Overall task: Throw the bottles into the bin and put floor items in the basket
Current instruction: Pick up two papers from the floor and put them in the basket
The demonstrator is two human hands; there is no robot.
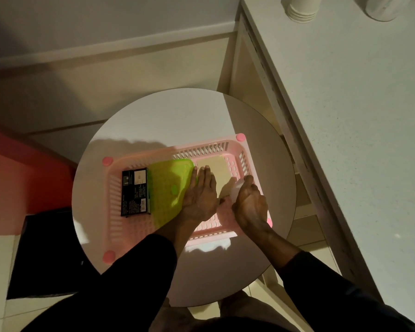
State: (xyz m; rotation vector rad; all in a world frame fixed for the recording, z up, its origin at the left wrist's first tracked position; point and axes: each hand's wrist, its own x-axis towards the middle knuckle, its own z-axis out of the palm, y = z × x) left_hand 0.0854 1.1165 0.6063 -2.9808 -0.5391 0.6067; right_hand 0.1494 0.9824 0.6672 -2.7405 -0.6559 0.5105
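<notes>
Floor items were seen already gathered in the pink basket (pixel 201 149), which stood on the round table (pixel 153 121), near a white counter (pixel 345 116). A black box (pixel 135 192) lay at the basket's left end, with a green lid-like piece (pixel 170 185) just beside it, its left edge apparently overlapping the box. A flat cream piece (pixel 216 168) lay toward the right end.

The left hand (pixel 199 195) was laid flat with straight fingers, nothing being gripped; it rested between the green piece and the cream one, touching the green piece's right edge. The right hand (pixel 250 204) was curled round a small pale object (pixel 236 188), held low inside the basket at its right end. What that object was could not be told; it was whitish and partly hidden by the fingers.

The step in hand was judged to be the basket half of the task: one more item being placed, while the contents were steadied or pushed aside to make room. No bin and no plain bottle were to be seen. For the next move, the pale object would need to be set down in the free space by the cream piece and released, and both hands withdrawn. Should it prove to be a bottle, it would belong in the bin instead.
</notes>
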